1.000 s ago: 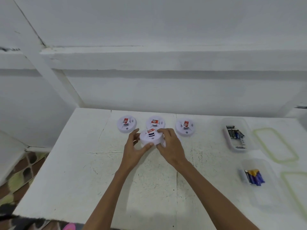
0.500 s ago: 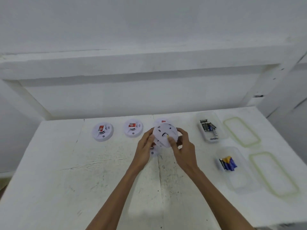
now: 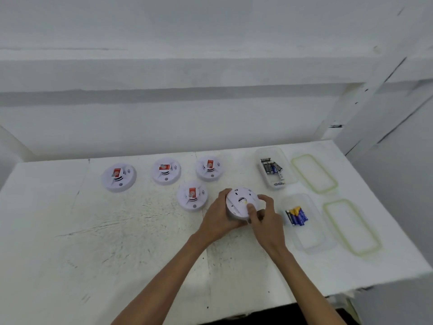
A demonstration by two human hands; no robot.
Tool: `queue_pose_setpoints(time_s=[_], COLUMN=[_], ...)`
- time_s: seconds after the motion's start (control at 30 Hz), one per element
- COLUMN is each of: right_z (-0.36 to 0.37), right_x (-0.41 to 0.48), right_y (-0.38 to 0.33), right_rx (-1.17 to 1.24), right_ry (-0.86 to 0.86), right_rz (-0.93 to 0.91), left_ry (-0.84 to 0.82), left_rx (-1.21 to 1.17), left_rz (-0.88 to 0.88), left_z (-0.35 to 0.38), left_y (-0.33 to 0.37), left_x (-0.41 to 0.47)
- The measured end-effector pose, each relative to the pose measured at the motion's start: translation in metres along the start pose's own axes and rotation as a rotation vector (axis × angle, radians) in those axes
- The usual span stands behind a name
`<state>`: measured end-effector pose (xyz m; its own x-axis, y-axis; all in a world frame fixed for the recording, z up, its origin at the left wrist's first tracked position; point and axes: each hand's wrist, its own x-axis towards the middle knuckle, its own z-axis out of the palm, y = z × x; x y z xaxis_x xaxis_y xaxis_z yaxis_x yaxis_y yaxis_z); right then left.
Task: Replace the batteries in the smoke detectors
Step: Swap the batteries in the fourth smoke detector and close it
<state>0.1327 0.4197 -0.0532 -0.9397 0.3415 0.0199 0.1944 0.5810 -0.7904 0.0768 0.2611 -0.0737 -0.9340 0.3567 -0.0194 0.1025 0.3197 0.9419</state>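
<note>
The smoke detector (image 3: 241, 202), face-up a second ago, is now flipped back-side up at the desk's (image 3: 70, 254) centre-right, both hands' fingers (image 3: 251, 211) pinching its rim, ready for opening, spare batteries (image 3: 296, 215) at three o'clock

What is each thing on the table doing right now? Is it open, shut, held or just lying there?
Held smoke detector: flipped back side up, gripped by both hands.
Left hand: closed on its left rim.
Right hand: closed on its right rim, thumb on the back.
Four other detectors: face up, untouched.
Far tub: open, dark batteries inside.
Near tub: open, blue and yellow batteries inside.
Two lids: off, lying beside the tubs.
</note>
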Motion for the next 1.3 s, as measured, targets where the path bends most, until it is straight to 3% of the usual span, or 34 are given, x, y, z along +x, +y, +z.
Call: queue_pose_setpoints(time_s=[0.2, 0.43, 0.57, 0.9, 1.3], right_z=[-0.005, -0.002, 0.005, 0.013, 0.012], right_x=[-0.007, -0.007, -0.008, -0.004, -0.005], right_y=[0.008, 0.005, -0.001, -0.005, -0.017], right_rx=[-0.112, -0.219, -0.249, -0.255, -0.445], right_ry=[-0.048, 0.0, 0.062, 0.055, 0.018], right_rz=[0.018, 0.054, -0.045, -0.007, -0.012], left_ry=[-0.012, -0.02, 0.024, 0.089, 0.073], left_rx=[0.147, 0.157, 0.171, 0.181, 0.144], left_rz=[0.037, 0.054, 0.049, 0.085, 0.054], left_z=[0.011, 0.013, 0.016, 0.013, 0.011], left_y=[-0.014, -0.028, -0.026, -0.023, -0.031], left_x=[-0.001, -0.002, -0.006, -0.008, -0.006])
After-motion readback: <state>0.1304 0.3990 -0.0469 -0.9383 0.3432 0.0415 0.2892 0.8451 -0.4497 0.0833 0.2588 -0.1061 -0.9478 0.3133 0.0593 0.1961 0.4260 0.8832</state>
